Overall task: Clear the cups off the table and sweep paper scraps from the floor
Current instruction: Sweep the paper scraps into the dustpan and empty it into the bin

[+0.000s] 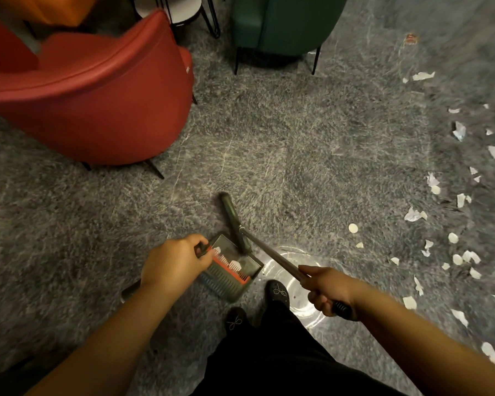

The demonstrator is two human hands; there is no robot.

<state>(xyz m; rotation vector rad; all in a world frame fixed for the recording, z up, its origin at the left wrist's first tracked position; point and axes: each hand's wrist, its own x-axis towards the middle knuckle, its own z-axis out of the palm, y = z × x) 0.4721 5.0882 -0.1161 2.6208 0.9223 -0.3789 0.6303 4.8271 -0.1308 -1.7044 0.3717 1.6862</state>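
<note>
The white torn paper scraps (457,201) lie scattered over the grey marbled floor (297,132), strewn in a band along its right side, well apart from your feet; a few white bits already sit inside the dark green plastic dustpan (232,267). So you appear to be in the sweeping step, with most of the litter not yet gathered. No cups show here, so that part cannot be judged.

Your green-headed broom with the metal pole (236,224) rests its head at the dustpan's far rim, near the middle of the floor. The next move likely calls for carrying both tools over to the scraps on the right, setting the pan's lip flat, and drawing the litter toward it in short strokes.

Your left hand (175,264) is curled round the dustpan's dark handle, arm reaching forward and down. Your right hand (326,292) is clamped on the broom pole just above its black grip, forearm angled inward. A red upholstered armchair (97,95) stands toward the far left corner.
</note>
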